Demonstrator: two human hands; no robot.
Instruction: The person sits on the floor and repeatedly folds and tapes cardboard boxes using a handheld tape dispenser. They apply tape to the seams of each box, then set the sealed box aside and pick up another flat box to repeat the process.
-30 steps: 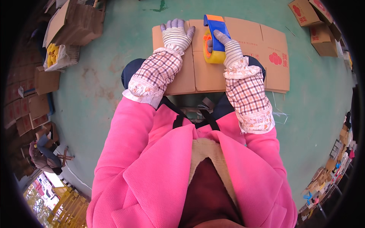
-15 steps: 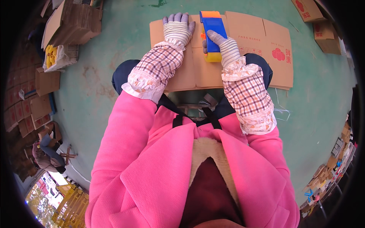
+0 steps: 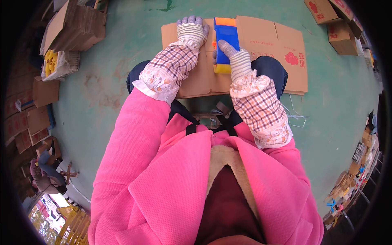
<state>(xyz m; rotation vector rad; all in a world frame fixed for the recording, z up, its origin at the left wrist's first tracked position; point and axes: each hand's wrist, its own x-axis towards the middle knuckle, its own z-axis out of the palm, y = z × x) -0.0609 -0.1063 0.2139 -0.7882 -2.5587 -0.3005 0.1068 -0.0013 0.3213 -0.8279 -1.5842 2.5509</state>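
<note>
Tape dispenser (image 3: 227, 36): blue body, orange at the far end, yellow at the near end, held above the right-of-middle part of a flattened cardboard box (image 3: 261, 32). Cannot tell whether it touches the board. My right hand (image 3: 239, 61) grips its near part: thumb laid along the blue top, fingertips showing at the left side, so the body is pinched between them. My left hand (image 3: 192, 33) lies palm down near the box's far left edge, fingers extended side by side, thumb slightly apart, nothing clasped. Both hands wear striped gloves; checked sleeve covers above them. My right knee (image 3: 270, 71) hides part of the box. Surroundings: green floor (image 3: 326, 102); stacked cardboard (image 3: 83, 26) and a white basket (image 3: 72, 63) holding yellow items at upper left; cartons (image 3: 342, 38) at upper right.
</note>
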